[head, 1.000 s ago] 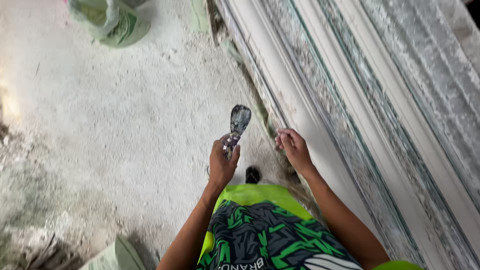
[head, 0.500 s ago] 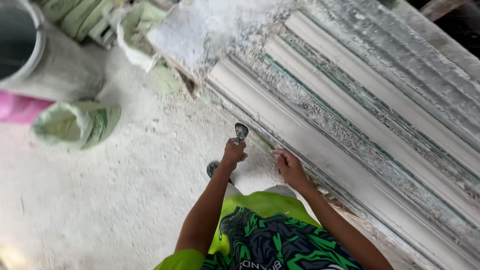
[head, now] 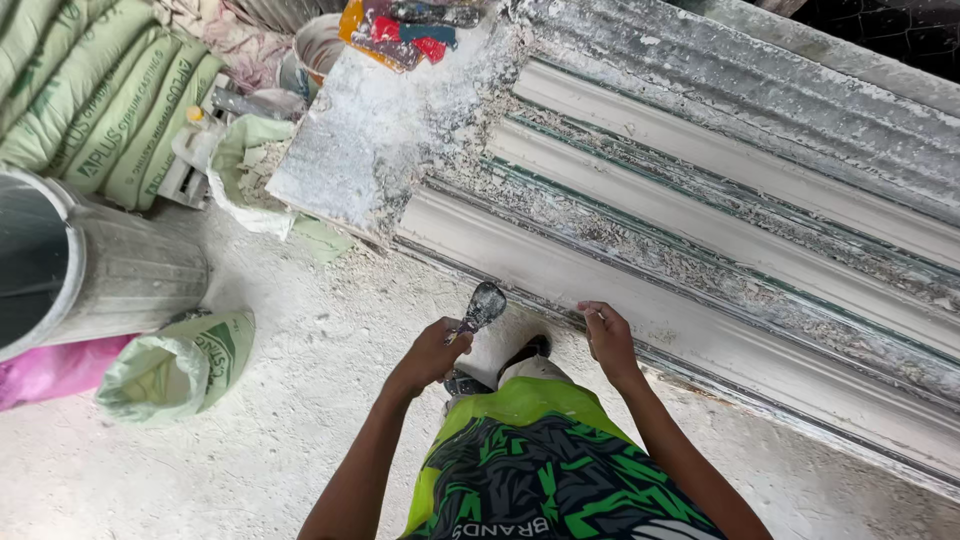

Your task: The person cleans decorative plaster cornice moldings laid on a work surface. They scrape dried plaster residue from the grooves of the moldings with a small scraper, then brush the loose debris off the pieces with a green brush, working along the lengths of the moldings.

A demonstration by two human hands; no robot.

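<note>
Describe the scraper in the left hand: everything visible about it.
The scraper is a small putty knife with a broad, rounded-looking metal blade, grey and crusted with white plaster. The left hand grips its handle, which is mostly hidden. The blade points up and away from the person, tilted right, held in the air just short of the white moulding, not visibly touching it.
</note>
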